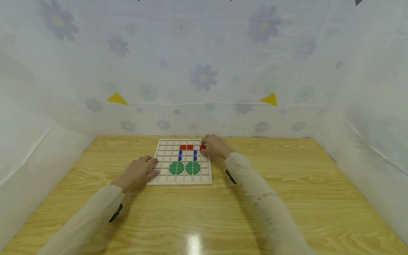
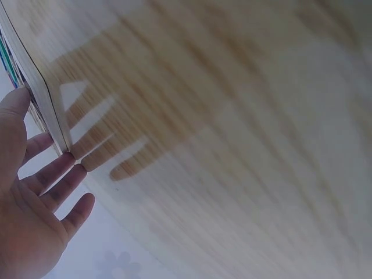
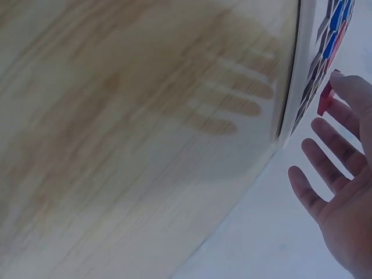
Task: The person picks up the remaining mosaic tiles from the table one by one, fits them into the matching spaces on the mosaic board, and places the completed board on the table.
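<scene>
A white grid board [image 1: 165, 179] lies on the wooden table. Set in it are two red squares [image 1: 186, 147] side by side near the top, small blue half-round pieces [image 1: 195, 155] in two columns below, and green circles [image 1: 176, 168] made of quarter pieces. My right hand [image 1: 216, 146] pinches a red square piece [image 3: 325, 100] between thumb and index finger, over the board's upper right edge; its other fingers are spread. At the board's left edge rests my left hand [image 1: 137, 171], fingers loosely extended, with the thumb over the top face [image 2: 16, 100].
The wooden table [image 1: 287, 184] spreads around the board. White flower-printed sheeting [image 1: 204, 120] hangs behind it and along both sides. Two yellow triangles [image 1: 117, 98] mark the back sheet, left and right.
</scene>
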A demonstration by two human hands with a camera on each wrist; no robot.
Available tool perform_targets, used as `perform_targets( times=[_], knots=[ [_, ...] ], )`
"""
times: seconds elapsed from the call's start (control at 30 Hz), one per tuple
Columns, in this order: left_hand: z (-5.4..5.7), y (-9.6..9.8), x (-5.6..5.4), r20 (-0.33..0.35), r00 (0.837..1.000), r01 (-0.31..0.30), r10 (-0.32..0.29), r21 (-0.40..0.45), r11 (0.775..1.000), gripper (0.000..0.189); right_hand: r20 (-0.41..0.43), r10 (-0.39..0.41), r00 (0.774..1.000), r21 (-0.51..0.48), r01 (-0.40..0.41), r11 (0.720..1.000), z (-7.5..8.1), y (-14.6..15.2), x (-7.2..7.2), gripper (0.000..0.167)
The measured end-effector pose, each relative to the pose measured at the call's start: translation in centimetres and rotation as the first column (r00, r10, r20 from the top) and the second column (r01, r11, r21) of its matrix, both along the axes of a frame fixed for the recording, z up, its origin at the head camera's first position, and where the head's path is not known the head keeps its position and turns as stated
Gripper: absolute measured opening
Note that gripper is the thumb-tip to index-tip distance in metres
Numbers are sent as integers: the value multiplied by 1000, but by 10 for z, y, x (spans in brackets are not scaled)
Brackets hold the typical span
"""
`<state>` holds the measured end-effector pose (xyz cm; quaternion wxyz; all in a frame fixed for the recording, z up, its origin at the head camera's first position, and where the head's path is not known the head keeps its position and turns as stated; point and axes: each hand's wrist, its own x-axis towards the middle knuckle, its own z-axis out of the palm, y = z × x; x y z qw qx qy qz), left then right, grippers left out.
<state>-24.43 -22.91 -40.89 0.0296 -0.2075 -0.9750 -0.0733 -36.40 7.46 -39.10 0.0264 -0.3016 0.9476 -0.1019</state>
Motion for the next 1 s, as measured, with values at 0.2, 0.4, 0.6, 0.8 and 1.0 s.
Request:
perform_targets(
  times=[0.2,0.4,0.6,0.8,1.0],
  knots=[
    [0,-1,1,-3,1000,0,0,-2,1000,50,-7,-10,1000,-6,10,1000,0,-8,-1,25],
    [0,-1,2,-9,1000,-3,3,-2,1000,49,-15,-27,1000,-12,27,1000,-1,-14,-3,23],
    [1,0,2,-28,1000,-3,3,-4,1000,48,-30,-27,999,-9,26,1000,-2,-19,-4,23],
    [-1,0,0,-28,1000,-1,1,-7,1000,49,-17,-40,999,15,40,999,-6,-23,-9,25],
    [0,0,0,-29,1000,4,-5,-4,1000,49,-50,-34,998,36,35,999,-12,-24,-14,25]
  ],
)
